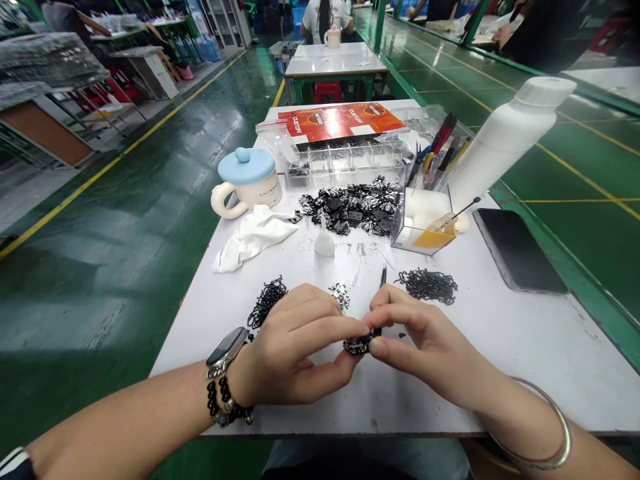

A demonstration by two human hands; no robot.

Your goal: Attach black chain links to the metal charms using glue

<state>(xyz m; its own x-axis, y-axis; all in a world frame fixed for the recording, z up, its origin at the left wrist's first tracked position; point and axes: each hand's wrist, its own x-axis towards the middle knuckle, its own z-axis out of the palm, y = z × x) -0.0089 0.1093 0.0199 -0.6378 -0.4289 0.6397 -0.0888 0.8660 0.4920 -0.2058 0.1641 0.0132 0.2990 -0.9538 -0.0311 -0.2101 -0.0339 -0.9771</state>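
The left hand pinches a small black part between thumb and forefinger, their tips only the part's thickness apart; the right hand nips its right end just as narrowly. The part sits between both hands' fingertips, over the near side of the white table. A dark, slim tool shows behind the right fingertips; whether that hand grips it, I cannot tell. With so little of the part exposed, uneven pressure from the two pinches could flip it out or mark it. Just beyond lie loose silver pieces, with a pile of black hooked pieces near the left hand; a brushing knuckle or bracelet could scatter or snag them. Farther out, the nozzle bottle stands near the heap of black parts, and a knock could tip it.
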